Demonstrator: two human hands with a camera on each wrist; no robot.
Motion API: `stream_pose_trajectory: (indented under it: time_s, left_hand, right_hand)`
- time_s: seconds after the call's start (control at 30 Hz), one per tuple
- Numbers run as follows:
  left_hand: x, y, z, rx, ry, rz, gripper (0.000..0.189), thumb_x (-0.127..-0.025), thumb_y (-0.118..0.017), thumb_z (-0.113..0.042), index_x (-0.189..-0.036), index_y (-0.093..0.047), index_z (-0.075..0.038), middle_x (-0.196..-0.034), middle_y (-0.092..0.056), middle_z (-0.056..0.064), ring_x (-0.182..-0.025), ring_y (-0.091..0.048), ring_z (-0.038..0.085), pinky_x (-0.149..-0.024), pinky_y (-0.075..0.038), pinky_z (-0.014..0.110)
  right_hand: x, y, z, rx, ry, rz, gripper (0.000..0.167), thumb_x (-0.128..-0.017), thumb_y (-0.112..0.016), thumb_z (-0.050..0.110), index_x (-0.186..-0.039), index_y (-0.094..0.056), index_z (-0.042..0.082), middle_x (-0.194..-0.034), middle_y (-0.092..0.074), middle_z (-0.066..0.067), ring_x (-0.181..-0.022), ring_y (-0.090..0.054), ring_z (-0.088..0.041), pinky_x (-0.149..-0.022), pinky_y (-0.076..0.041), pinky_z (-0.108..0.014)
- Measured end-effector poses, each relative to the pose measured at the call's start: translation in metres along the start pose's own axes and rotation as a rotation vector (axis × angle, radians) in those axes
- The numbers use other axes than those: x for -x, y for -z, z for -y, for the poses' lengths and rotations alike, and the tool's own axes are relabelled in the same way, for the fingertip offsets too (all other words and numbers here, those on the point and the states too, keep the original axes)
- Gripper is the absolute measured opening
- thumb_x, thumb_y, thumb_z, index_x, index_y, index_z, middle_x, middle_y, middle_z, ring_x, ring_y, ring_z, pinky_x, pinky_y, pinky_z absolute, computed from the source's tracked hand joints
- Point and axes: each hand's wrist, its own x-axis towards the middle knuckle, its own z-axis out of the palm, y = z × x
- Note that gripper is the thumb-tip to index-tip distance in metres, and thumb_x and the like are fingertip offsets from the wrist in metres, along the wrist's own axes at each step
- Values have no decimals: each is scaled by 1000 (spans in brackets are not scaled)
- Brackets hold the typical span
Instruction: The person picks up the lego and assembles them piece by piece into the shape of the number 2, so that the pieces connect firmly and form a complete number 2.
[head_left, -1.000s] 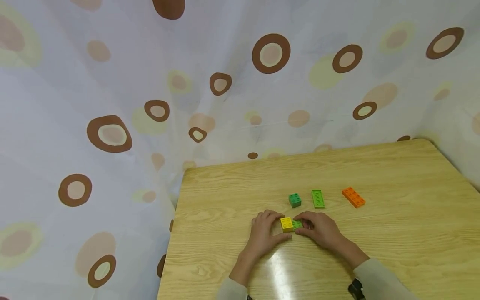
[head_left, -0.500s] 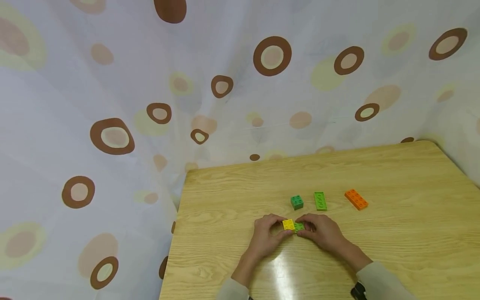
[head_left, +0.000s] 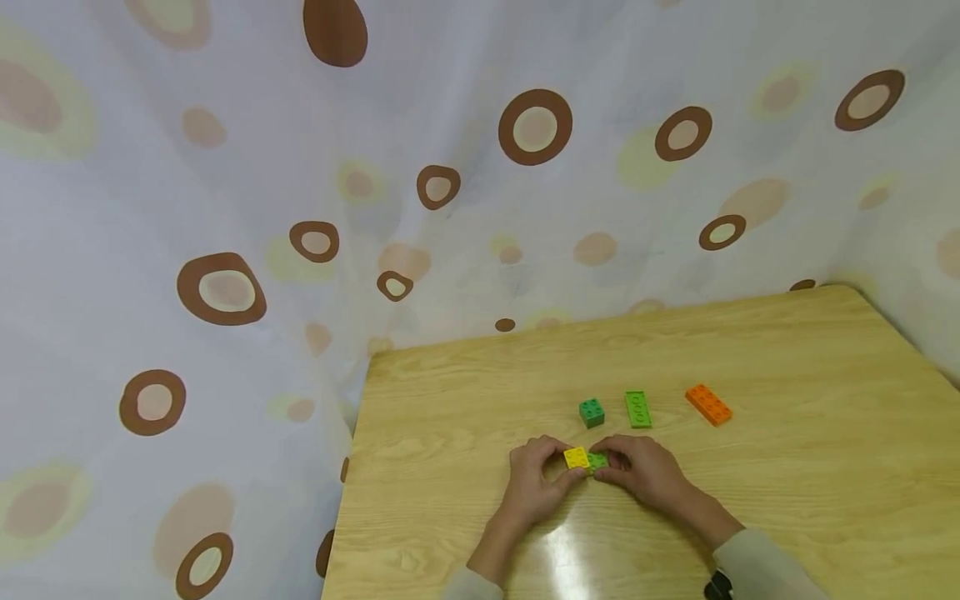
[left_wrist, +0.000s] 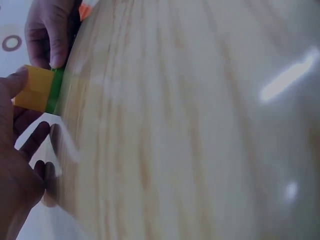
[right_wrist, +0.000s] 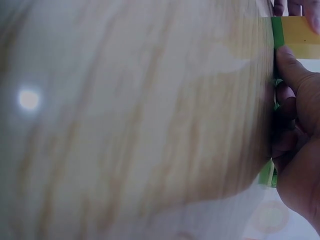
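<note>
A yellow square toy brick [head_left: 576, 457] sits on the left part of a light-green flat brick [head_left: 597, 462], studs up. My left hand [head_left: 536, 482] pinches the yellow brick between thumb and fingers from the left. From the right, my right hand [head_left: 648, 472] pinches the exposed end of the green flat brick, partly covering it. In the left wrist view the yellow brick [left_wrist: 36, 90] rests against the thinner green brick [left_wrist: 55, 91], which lies on the table. The right wrist view shows my right thumb beside both bricks.
Behind the hands lie a dark-green square brick [head_left: 592, 412], a light-green flat brick [head_left: 638, 410] turned underside up, and an orange long brick [head_left: 708, 404]. The wooden table [head_left: 420, 417] meets a spotted curtain [head_left: 450, 242] at its back and left.
My left thumb and fingers have closed in on the yellow brick's sides. My right hand stays at the light-green brick, and the view has shifted slightly.
</note>
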Motion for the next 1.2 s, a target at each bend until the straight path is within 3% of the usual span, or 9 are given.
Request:
stream_pose_trajectory:
  time_s: [0.6, 0.97, 1.2]
  left_hand:
    - [3, 3, 5, 10, 31, 71, 39, -99, -72, -48, -129, -71, -23, -123, -72, -13, -109, -60, 8, -105, -31, 45]
    - [4, -3, 12, -98, 12, 61, 44, -99, -67, -54, -134, -68, -27, -129, -69, -20, -121, -58, 4, -113, -32, 44]
    - [7, -3, 10, -101, 16, 56, 42, -98, -71, -49, -133, -68, -27, -128, -69, -19, -119, -58, 3, -113, -32, 46]
  right_hand:
    - [-1, -1, 3, 58, 19, 15, 32, -90, -86, 31, -116, -77, 15, -76, -52, 17, -66, -45, 1, -61, -40, -22]
    - [0, 1, 6, 70, 12, 24, 34, -91, -85, 32, -117, -76, 12, -77, -51, 16, -66, -44, 0, -61, -39, -22]
    - [2, 10, 7, -10, -9, 51, 40, -94, -82, 36, -122, -74, 9, -79, -56, 14, -66, -48, -1, -60, -44, -23]
